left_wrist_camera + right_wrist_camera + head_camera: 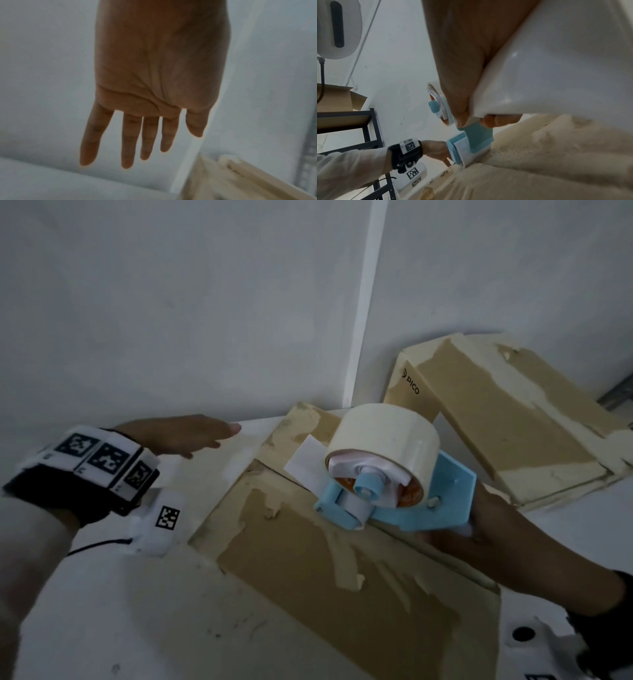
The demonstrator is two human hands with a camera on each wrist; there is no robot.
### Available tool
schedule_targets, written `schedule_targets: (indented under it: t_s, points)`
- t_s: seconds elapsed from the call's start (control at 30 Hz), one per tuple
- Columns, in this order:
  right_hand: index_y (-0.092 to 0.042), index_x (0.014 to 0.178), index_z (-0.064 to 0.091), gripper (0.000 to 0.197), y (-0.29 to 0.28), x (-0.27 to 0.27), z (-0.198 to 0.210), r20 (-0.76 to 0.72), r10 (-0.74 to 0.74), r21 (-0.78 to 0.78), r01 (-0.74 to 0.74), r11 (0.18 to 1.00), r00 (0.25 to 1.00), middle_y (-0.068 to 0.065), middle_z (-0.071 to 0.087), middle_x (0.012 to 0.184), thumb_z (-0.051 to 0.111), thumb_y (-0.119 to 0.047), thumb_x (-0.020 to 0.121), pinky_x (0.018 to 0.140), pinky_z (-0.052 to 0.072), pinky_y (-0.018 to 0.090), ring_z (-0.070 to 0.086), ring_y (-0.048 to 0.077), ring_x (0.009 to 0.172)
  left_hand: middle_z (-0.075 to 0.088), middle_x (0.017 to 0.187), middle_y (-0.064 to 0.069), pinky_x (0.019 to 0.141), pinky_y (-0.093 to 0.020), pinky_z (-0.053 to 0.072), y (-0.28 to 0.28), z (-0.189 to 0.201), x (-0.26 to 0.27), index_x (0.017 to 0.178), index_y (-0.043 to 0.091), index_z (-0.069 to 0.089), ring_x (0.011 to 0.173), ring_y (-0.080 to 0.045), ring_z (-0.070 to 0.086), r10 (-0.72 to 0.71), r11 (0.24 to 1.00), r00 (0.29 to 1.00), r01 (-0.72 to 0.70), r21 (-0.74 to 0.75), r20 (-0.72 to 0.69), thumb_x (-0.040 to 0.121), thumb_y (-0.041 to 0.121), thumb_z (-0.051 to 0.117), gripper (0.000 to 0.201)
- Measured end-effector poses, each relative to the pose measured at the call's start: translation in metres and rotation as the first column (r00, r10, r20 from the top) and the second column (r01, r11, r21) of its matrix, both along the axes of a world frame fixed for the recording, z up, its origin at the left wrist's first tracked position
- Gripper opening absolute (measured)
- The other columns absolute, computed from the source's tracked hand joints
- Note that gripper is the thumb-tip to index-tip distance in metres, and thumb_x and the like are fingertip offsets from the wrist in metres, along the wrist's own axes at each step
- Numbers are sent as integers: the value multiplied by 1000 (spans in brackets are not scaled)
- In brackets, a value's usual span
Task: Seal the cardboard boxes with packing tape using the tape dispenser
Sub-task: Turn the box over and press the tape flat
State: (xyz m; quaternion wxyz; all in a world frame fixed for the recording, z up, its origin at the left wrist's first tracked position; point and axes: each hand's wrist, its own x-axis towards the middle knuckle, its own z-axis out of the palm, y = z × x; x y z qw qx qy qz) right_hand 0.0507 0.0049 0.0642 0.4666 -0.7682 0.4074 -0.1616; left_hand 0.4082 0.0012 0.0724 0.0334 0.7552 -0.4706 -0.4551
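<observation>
Your right hand (493, 529) grips the tape dispenser (394, 494), roller on the cardboard box (308, 570); left hand (181, 436) hovers beside, fingers (126, 142) spread.

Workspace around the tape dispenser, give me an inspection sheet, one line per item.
Surface: white table, scuffed.
Job's things: blue tape dispenser with its front roller on the near cardboard box; second cardboard box, marked PICO, tilted behind it; both carry torn tape patches.
Clutter: nothing seen.
Hands: right hand grips the dispenser handle; left hand open, fingers straight, holding nothing.
Cables: thin black cable at the left wrist unit.
Surroundings: white wall; dark metal shelving in the right wrist view.
</observation>
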Motion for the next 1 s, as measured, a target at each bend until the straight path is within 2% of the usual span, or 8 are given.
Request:
schedule_targets:
  t_s: [0.07, 0.13, 0.27, 0.43, 0.53, 0.63, 0.73, 1.0]
  points:
    - [-22, 117, 51, 58, -5, -2, -11, 103, -31, -16, 33, 999, 994, -14, 68, 96, 67, -49, 69, 81, 51, 16, 61, -6, 89, 26, 152, 4, 103, -25, 23, 11, 15, -19, 145, 20, 25, 135, -9, 29, -95, 983, 995, 100, -151, 42, 94, 43, 30, 56]
    - [0, 118, 48, 67, -8, -4, -21, 120, -53, -21, 56, 998, 991, -17, 66, 89, 65, -47, 74, 89, 50, 24, 59, -12, 86, 18, 154, 4, 107, -18, 13, 21, 18, -43, 146, 18, 18, 139, -8, 20, -211, 943, 964, 244, -226, 160, 98, 33, 27, 52]
    - [-15, 120, 46, 96, -6, -6, -17, 99, 12, -114, 0, 993, 995, -10, 61, 106, 49, -85, 53, 79, 50, 14, 59, -4, 98, -12, 156, -7, 112, -20, -1, 33, -1, -77, 146, 9, -6, 145, -19, -6, -374, 910, 879, 409, -65, 296, 101, 15, 18, 51]
    - [-36, 111, 42, 48, -6, -4, -14, 108, 52, -99, -42, 994, 993, -20, 56, 105, 63, -46, 68, 75, 43, 2, 55, -14, 96, -23, 154, -4, 116, -36, 4, 43, -17, -79, 147, 8, -4, 144, -22, -14, -352, 926, 849, 376, 17, 393, 101, 27, 16, 54]
    - [-29, 114, 42, 50, -6, -4, -14, 114, 49, -103, -37, 994, 992, -17, 58, 104, 64, -45, 72, 81, 47, 12, 58, -5, 97, -19, 155, -6, 117, -39, 4, 49, -29, -88, 148, 11, 8, 143, -22, -19, -387, 892, 777, 451, -11, 497, 98, 39, 13, 57]
    - [-17, 120, 44, 45, -5, -6, -13, 113, 44, -53, -38, 998, 993, -5, 62, 110, 66, -23, 81, 88, 48, 24, 60, 6, 104, -13, 157, -1, 116, -32, 4, 58, -38, -90, 148, 17, -1, 144, -16, -14, -361, 873, 795, 472, -124, 487, 66, 62, -10, 94]
    - [-25, 117, 41, 47, -2, -10, -12, 58, 72, -74, -67, 995, 996, -22, 59, 101, 65, -37, 79, 82, 49, 20, 59, -4, 98, -7, 158, -1, 115, -28, 5, 61, -48, -87, 149, 16, 4, 145, -12, -7, -264, 869, 830, 426, -252, 491, 61, 61, -12, 100]
    - [-15, 117, 39, 47, 1, -12, -7, -13, 86, -117, -87, 989, 996, -23, 54, 90, 65, -29, 80, 80, 51, 29, 61, 7, 94, 4, 158, 3, 114, -29, 13, 64, -57, -92, 148, 21, 15, 144, -11, 10, -131, 856, 862, 348, -384, 489, 69, 57, -7, 89]
